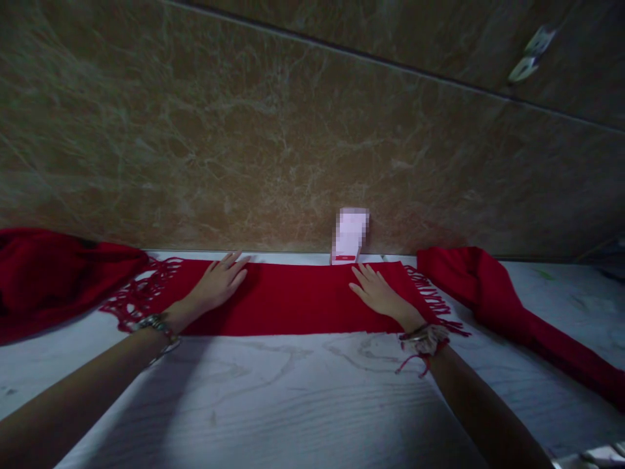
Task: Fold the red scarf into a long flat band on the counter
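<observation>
A red fringed scarf lies folded flat on a pale wood-grain table, close to the wall. My left hand rests flat on its left part, fingers stretched out. My right hand lies flat on its right part, fingers spread. Both wrists wear bracelets. Fringe shows at both ends of the scarf, by each wrist.
A heap of red cloth sits at the far left. Another red scarf trails off to the right. A small white card leans against the brown marble wall behind the scarf.
</observation>
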`<state>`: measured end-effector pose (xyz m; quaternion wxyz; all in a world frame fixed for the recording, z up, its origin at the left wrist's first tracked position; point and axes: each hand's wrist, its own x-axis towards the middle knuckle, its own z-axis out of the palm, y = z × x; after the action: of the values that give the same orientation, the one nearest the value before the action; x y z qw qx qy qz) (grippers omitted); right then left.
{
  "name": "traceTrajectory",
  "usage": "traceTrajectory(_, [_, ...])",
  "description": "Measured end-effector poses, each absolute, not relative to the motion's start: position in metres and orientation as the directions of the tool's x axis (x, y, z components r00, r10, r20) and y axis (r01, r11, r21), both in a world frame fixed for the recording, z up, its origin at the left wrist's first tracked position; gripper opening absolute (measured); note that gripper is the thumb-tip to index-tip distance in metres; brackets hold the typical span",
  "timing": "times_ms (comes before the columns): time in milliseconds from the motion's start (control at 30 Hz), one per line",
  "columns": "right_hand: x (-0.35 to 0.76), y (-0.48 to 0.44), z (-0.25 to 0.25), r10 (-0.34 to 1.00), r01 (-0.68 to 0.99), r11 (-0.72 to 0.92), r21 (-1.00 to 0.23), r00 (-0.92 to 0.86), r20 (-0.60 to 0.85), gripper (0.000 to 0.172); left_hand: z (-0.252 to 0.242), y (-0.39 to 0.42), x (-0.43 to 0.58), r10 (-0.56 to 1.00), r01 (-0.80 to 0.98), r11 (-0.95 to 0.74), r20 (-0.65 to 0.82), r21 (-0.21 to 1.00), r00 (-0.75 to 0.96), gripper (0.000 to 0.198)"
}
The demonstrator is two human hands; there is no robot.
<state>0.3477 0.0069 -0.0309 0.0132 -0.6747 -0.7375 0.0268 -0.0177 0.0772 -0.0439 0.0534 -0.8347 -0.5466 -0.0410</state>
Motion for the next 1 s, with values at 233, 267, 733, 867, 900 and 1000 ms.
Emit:
traceTrajectory(233, [0.41,0.011,-0.04,0.998,0.996,-0.048,0.073,0.044,0.051,0.052,-0.049,0.07,-0.002,0.94,0.937,-0.339,0.02,-0.09,0.342,0.05])
traceTrajectory(267, [0.42,0.011,-0.039,0.995,0.994,-0.076,0.083,0.071,0.065,0.052,-0.05,0.071,-0.004,0.939,0.936,-0.34,0.023,-0.089,0.343,0.05])
traceTrajectory(733, [0.38,-0.012,-0.048,0.995,0.996,0.089,-0.013,-0.088,0.04,0.055,-0.046,0.067,-0.016,0.947,0.944,-0.322,-0.002,-0.079,0.322,0.05])
traceTrajectory(867, [0.411,-0.004,-0.057,0.997,0.999,-0.017,0.041,0.014,0.075,0.056,-0.049,0.064,-0.035,0.964,0.962,-0.262,0.016,-0.08,0.264,0.051])
traceTrajectory(900, [0.415,-0.002,-0.056,0.996,0.998,-0.031,0.054,0.027,0.085,0.056,-0.05,0.062,-0.039,0.968,0.965,-0.249,0.019,-0.082,0.251,0.051])
traceTrajectory(1000, [0.4,0.0,-0.049,0.99,0.996,-0.046,0.078,0.035,0.136,0.056,-0.05,0.059,-0.046,0.974,0.971,-0.224,0.019,-0.081,0.226,0.051])
